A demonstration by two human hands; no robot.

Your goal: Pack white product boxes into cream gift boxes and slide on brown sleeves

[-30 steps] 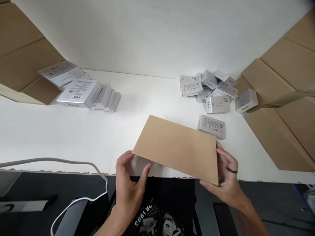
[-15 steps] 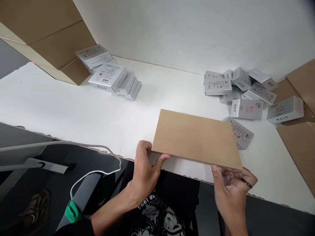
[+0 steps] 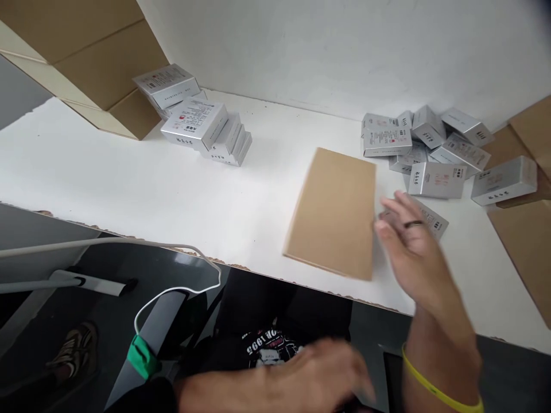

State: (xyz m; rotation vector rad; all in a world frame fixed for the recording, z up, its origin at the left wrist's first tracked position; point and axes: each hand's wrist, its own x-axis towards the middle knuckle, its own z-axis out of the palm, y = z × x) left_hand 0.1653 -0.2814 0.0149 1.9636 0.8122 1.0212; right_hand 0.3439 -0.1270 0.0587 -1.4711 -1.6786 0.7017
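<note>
1. Silver box stack [image 3: 193,123]: left, near the table's [image 3: 193,212] back edge.
2. Left hand [image 3: 322,370]: blurred, below the front edge; grip cannot be told.
3. Brown cardboard piece [image 3: 336,212]: near the front edge, mid-length.
4. Right hand [image 3: 407,244]: beside its right side, thumb and fingers spread.
5. Silver box pile [image 3: 437,179]: right, toward back edge.

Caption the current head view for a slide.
Flat brown cardboard piece on a white table between silver cartons, right hand beside it, left hand blurred at the picture's bottom.
</note>
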